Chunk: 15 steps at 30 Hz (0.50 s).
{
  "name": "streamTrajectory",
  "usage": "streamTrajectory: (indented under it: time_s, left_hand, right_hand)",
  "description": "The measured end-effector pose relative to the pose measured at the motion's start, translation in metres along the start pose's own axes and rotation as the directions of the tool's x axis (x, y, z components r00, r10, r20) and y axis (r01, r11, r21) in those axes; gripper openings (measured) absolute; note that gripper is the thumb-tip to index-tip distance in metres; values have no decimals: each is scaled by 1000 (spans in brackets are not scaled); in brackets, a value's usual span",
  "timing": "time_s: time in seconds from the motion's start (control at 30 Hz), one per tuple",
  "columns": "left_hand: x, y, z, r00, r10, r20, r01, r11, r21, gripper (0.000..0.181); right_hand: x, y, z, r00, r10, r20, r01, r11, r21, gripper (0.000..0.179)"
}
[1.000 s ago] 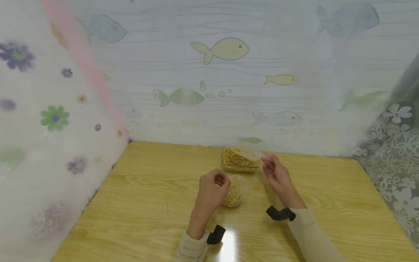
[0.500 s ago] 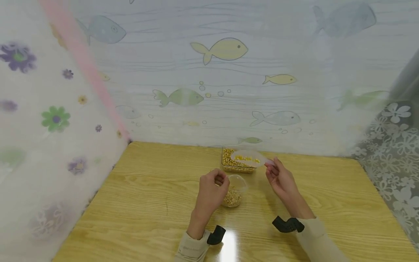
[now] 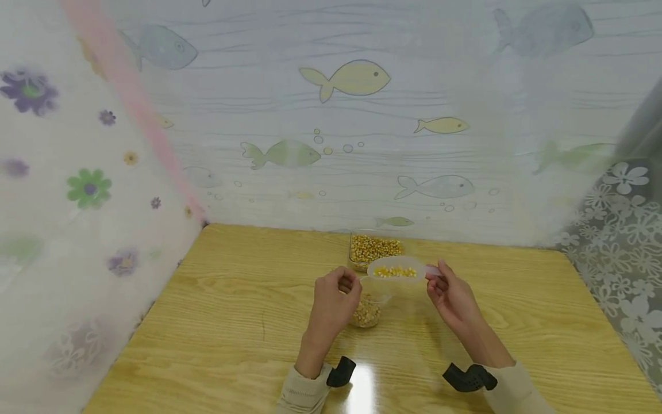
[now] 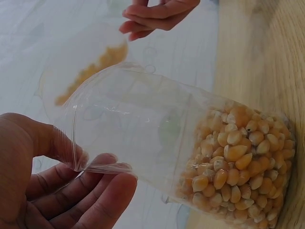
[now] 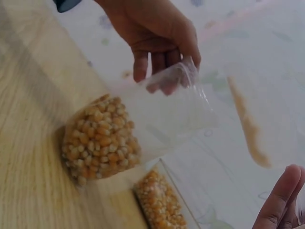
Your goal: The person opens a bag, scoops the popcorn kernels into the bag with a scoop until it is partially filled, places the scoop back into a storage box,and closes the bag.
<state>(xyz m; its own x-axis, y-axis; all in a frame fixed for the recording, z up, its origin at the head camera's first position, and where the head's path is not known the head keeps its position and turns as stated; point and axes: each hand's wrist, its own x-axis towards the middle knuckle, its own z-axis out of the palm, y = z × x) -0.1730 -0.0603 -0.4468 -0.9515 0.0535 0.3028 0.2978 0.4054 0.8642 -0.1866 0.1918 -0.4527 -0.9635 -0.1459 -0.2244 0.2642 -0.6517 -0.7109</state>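
Observation:
My left hand (image 3: 333,302) pinches the mouth edge of a clear plastic bag (image 4: 143,112), holding it upright on the table. Corn kernels (image 4: 233,162) fill the bag's lower part, and its mouth gapes at the top. My right hand (image 3: 455,299) grips the short handle of a translucent white scoop (image 3: 371,269). A row of yellow kernels (image 3: 395,271) lies in the scoop, which is level just above and behind the bag's mouth. In the right wrist view the scoop is blurred and only my right fingertips (image 5: 281,195) show.
Behind the bag stands a clear rectangular container (image 3: 357,266) of corn kernels, partly covered by the scoop. The wooden table (image 3: 233,299) meets a fish-patterned curtain (image 3: 279,190) at its back edge. A flowered curtain (image 3: 62,230) hangs at the left.
My right hand has drawn the scoop up out of the container and toward me, to the bag's mouth. Kernels now show in the scoop. My left hand has stayed in place.

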Motion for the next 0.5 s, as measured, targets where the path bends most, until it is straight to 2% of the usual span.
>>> streamTrajectory:
  time_s: [0.17, 0.3, 0.5]
  left_hand:
    - [0, -1, 0, 1000, -4, 4, 4, 1000, 3, 11]
    - [0, -1, 0, 1000, 3, 9, -3, 1000, -2, 11]
    - [0, -1, 0, 1000, 22, 8, -22, 1000, -9, 11]
  right_hand:
    - [-8, 3, -4, 1000, -5, -3, 4, 997, -73, 34]
    - [-11, 7, -5, 999, -21, -40, 14, 986, -165, 35]
    - [-14, 10, -4, 994, -101, -52, 82, 957, -279, 36]
